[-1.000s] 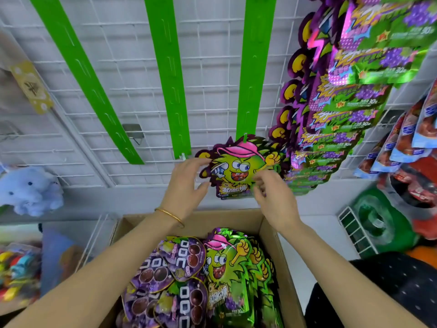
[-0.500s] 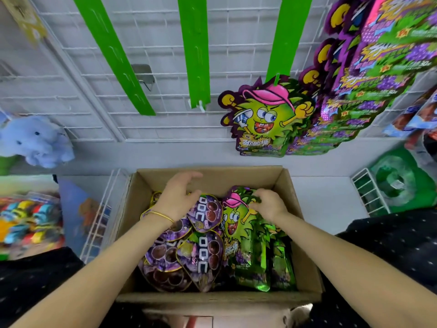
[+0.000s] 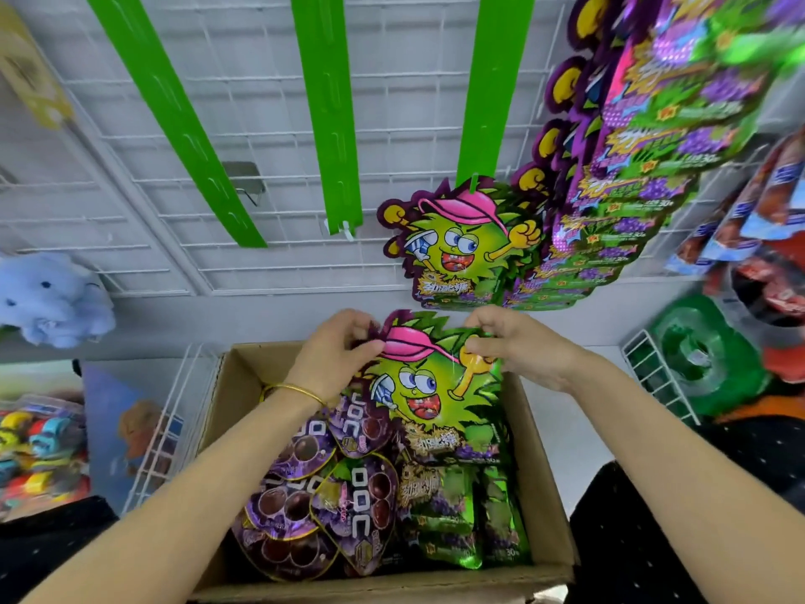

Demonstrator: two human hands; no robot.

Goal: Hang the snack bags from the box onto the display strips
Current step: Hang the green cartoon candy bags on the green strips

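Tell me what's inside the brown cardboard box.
Purple heart-shaped snack bags left, green foil cartoon bags right. Left hand and right hand pinch one green cartoon bag over them by its top. Deeper layers and the floor of the cardboard box are covered.

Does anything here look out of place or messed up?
Nothing really stands out. The hanging snack bags sit in a tidy row, and those in the box lie loosely stacked, none visibly torn or spilled.

The purple bags [image 3: 355, 512] down-left of the held green bag [image 3: 431, 398] read like "OOC"; green bags [image 3: 440, 520] beneath it show "30"; its yellow lettering is unreadable.
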